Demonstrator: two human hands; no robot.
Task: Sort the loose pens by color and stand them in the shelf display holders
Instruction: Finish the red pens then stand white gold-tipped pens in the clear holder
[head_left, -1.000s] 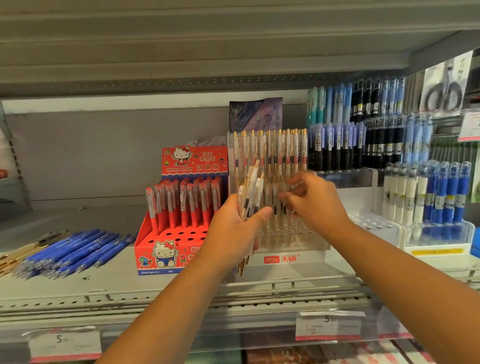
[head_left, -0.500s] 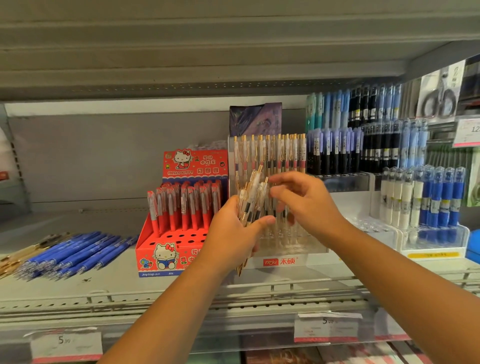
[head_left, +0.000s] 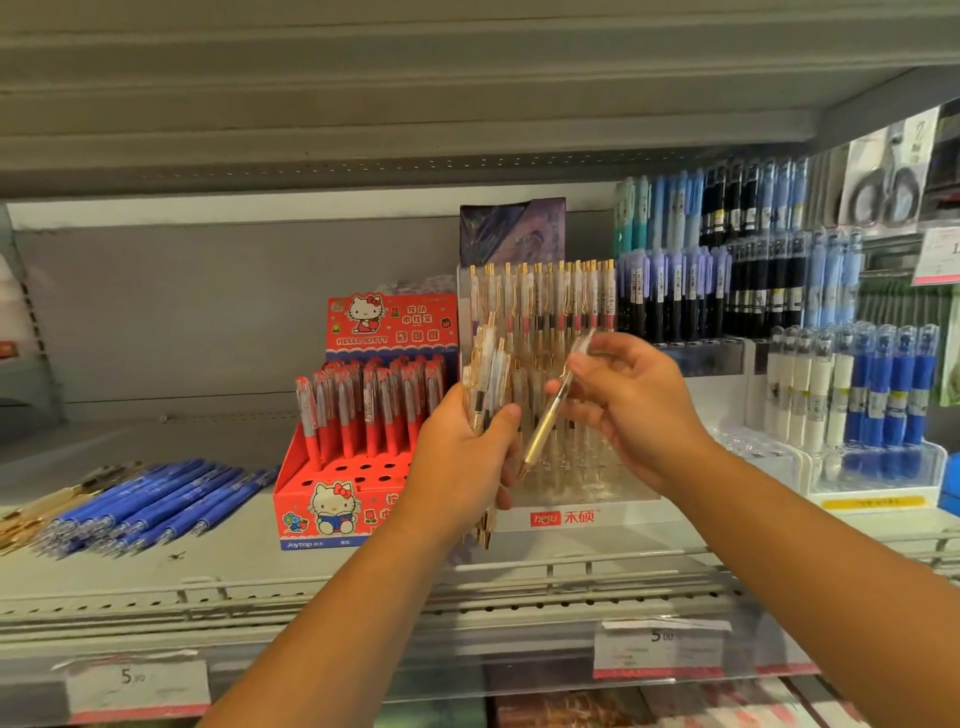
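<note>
My left hand (head_left: 462, 462) grips a bundle of clear pens with gold clips (head_left: 488, 379), held upright in front of the clear display holder (head_left: 597, 499). My right hand (head_left: 628, 410) pinches a single clear gold-tipped pen (head_left: 550, 415), tilted with its tip pointing down-left, just right of the bundle. The holder's back rows carry several standing clear pens (head_left: 545, 301). A pile of loose blue pens (head_left: 150, 499) lies flat on the shelf at the left, with a few gold pens (head_left: 21, 525) beside it.
A red Hello Kitty box (head_left: 322, 499) of red pens stands left of the clear holder. Tiered racks of black, lilac and blue pens (head_left: 727, 280) and a clear holder of white and blue pens (head_left: 852, 384) fill the right. Price tags (head_left: 660, 649) line the shelf edge.
My right hand has drawn a single pen out of the bundle and pulled it away to the right, tilting it. My left hand has stayed in place with the bundle.
</note>
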